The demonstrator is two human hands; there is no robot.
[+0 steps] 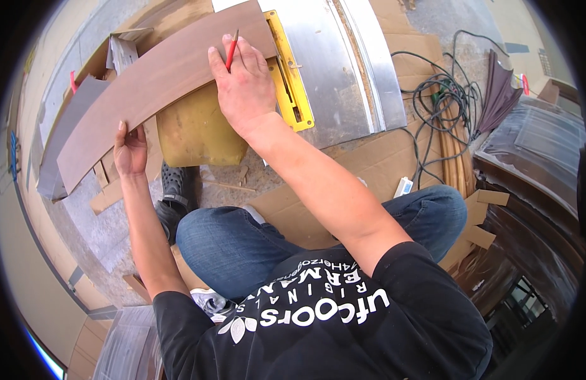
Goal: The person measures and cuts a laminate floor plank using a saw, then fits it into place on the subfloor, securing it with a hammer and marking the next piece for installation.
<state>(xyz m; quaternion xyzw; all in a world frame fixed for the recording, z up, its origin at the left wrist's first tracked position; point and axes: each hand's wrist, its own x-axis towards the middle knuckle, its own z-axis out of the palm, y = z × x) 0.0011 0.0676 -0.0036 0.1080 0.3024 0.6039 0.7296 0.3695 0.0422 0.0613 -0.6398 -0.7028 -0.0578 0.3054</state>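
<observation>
A long, flat brown wooden board (pixel 160 82) slants from the lower left up to the metal saw table (pixel 334 69). Its right end lies next to the yellow slotted insert plate (pixel 292 95). My left hand (pixel 130 151) grips the board's near edge toward its left end, thumb on top and fingers partly hidden beneath. On top of the board's right end rests my right hand (pixel 247 85), a red pencil (pixel 232 52) held between its fingers with the dark tip pointing up. A yellowish panel (pixel 201 126) shows below the board, between my hands.
A tangled dark cable (pixel 442 95) lies right of the saw table, beside a folded dark umbrella (pixel 497 92). Cardboard sheets (pixel 318 183) cover the floor around my legs. Wrapped brown panels (pixel 533 152) are stacked at right. A dark clog (pixel 174 190) shows near my left forearm.
</observation>
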